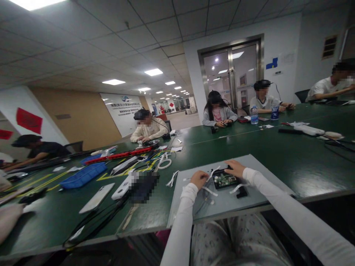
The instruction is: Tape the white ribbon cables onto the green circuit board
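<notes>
A small black device with an exposed green circuit board (pixel 224 180) lies on a grey mat (pixel 194 210) at the near table edge. My left hand (pixel 199 178) rests curled at the device's left side, by white ribbon cables (pixel 210 191). My right hand (pixel 235 168) lies over the device's far right corner, fingers bent onto it. A small black part (pixel 242 192) sits just right of the device. Both arms wear white sleeves.
The long green table (pixel 277 155) also carries a blue tray (pixel 83 175), white phones (pixel 97 198), cables, a red strip (pixel 122 155) and a water bottle (pixel 254 115). Several other people sit around it at work. Glass doors (pixel 231 75) stand behind.
</notes>
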Demonstrator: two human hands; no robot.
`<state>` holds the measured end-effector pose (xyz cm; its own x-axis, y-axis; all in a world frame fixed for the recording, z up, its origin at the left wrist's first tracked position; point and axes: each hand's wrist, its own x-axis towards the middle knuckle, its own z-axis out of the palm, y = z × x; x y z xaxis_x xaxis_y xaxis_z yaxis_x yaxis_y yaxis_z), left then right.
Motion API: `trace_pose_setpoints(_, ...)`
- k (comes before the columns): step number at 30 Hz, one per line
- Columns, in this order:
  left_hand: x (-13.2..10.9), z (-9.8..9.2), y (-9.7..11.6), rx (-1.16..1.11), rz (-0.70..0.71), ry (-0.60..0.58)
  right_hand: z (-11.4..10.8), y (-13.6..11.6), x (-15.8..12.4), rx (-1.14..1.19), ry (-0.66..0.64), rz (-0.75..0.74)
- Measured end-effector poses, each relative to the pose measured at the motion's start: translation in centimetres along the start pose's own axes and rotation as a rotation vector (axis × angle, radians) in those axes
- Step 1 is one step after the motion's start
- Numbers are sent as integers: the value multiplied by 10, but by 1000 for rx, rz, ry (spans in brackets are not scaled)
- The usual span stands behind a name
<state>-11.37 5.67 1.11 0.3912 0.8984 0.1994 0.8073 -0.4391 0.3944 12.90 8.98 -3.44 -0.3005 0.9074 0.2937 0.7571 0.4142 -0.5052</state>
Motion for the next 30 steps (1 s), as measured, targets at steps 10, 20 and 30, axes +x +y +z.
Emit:
trace_pose_setpoints(10,-79,-17,34,242,-143,-19,-53,27,-93,94,-147,-99)
trace_pose_setpoints(20,-141,-1,45,361,-142,124,-69,12,-136,-95,-205,-252)
trace_pose_setpoints(30,-147,0,45,396,-83,100,-69,5,-144,-182,-248,-292)
